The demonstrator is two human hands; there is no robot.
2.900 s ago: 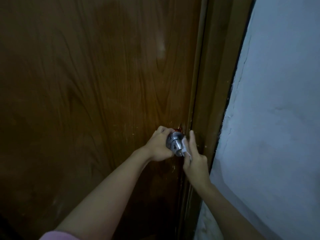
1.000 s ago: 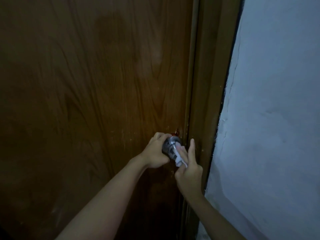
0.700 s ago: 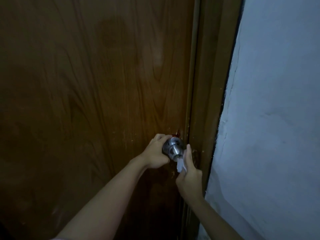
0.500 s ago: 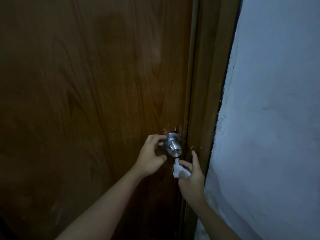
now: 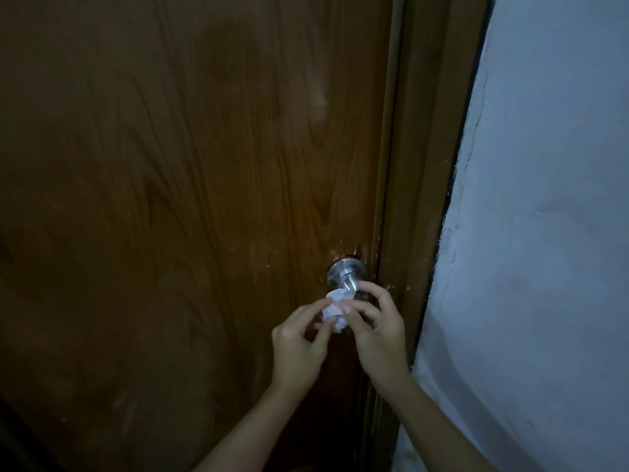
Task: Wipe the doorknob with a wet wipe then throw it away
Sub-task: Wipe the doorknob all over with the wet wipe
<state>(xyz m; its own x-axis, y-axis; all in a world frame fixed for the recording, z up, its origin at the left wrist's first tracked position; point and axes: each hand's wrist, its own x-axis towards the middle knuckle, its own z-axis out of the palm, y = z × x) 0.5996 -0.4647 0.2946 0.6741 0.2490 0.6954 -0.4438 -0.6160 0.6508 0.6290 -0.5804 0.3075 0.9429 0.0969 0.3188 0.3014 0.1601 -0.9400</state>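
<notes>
A silver doorknob (image 5: 344, 274) sticks out of the brown wooden door (image 5: 190, 199) near its right edge; only its base and neck show, the knob's head is hidden behind the wipe and fingers. A crumpled white wet wipe (image 5: 335, 310) sits just below and in front of the knob. My left hand (image 5: 299, 345) pinches the wipe from the left with thumb and fingertips. My right hand (image 5: 377, 332) holds it from the right, with one finger raised close to the knob's neck.
The brown door frame (image 5: 418, 165) runs down beside the knob. A pale plastered wall (image 5: 544, 233) fills the right side, with a rough cracked edge against the frame. The scene is dim.
My left hand has let go of the doorknob and come down to the wipe. Both hands now hold the wipe, bunched up, just below the knob.
</notes>
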